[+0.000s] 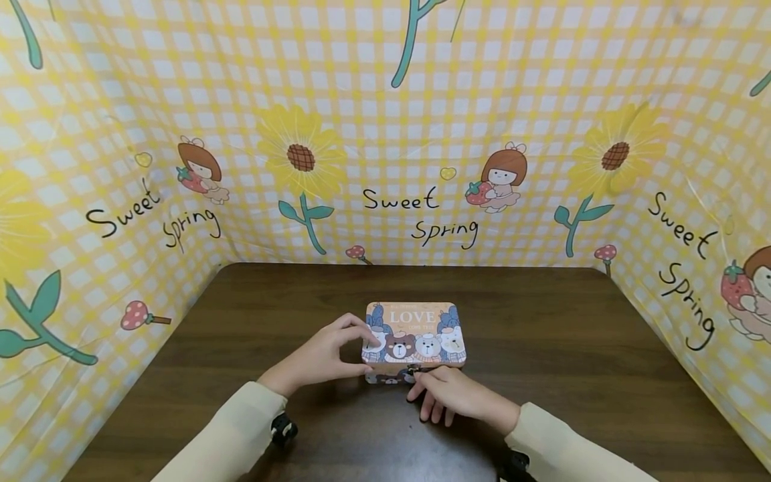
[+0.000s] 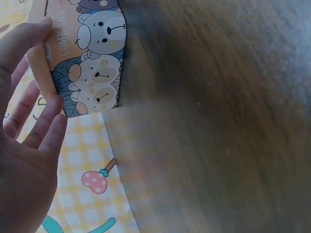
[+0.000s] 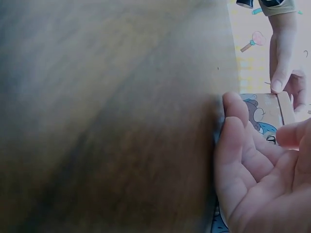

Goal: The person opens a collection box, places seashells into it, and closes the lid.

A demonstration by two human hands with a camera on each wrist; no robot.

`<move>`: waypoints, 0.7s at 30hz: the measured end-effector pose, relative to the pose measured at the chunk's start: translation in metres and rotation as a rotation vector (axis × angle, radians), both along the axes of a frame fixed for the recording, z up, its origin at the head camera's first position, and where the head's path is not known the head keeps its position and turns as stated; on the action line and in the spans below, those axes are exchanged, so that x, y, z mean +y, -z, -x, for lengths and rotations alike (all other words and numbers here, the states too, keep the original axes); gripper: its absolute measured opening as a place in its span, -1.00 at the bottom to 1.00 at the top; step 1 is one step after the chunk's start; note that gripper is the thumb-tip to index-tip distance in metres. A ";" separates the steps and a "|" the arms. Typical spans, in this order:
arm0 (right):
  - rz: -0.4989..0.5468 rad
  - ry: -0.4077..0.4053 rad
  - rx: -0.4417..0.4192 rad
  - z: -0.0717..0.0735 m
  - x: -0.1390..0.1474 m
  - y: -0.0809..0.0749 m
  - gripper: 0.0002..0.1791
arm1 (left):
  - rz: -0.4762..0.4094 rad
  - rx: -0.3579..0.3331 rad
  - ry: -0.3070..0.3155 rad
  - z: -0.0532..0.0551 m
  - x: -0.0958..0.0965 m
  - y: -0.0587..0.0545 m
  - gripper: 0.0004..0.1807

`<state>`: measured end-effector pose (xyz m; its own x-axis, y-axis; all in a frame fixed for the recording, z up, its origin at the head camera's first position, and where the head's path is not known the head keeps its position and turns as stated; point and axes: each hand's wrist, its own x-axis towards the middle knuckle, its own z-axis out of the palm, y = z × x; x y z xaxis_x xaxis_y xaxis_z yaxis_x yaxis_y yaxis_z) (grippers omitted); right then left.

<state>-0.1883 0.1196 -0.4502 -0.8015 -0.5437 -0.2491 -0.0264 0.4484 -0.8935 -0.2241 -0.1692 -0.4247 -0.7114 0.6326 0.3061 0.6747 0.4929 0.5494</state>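
Observation:
A rectangular tin box [image 1: 418, 347] with a hinged-style lid, printed with bears and the word LOVE, sits on the wooden table. My left hand [image 1: 322, 355] holds its left end, the thumb at the front corner and the fingers over the lid edge and side. In the left wrist view the fingertips [image 2: 56, 104] lie against the tin. My right hand [image 1: 460, 393] is at the front, its thumb right at the small metal clasp [image 3: 271, 139]. The other right fingers extend loosely below the clasp, in front of the tin. The lid lies down on the box.
The dark wooden table [image 1: 289, 294] runs back to a yellow-checked cloth [image 1: 385, 134] that hangs behind and at both sides, printed with flowers and "Sweet Spring". Dark bands [image 1: 283, 428] are strapped at the sleeve cuffs.

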 end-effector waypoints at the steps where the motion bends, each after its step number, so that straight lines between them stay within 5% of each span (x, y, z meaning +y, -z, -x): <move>1: 0.001 -0.002 -0.003 0.000 0.000 -0.001 -0.48 | 0.001 -0.006 0.000 0.000 0.000 -0.001 -0.60; 21: -0.006 -0.098 0.090 -0.004 0.020 -0.042 -0.48 | 0.002 -0.009 0.021 0.002 -0.001 -0.016 -0.63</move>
<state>-0.1844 0.1391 -0.4086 -0.7638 -0.6193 -0.1819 -0.1505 0.4449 -0.8828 -0.2262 -0.1700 -0.4091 -0.7006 0.6479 0.2991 0.6802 0.4796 0.5544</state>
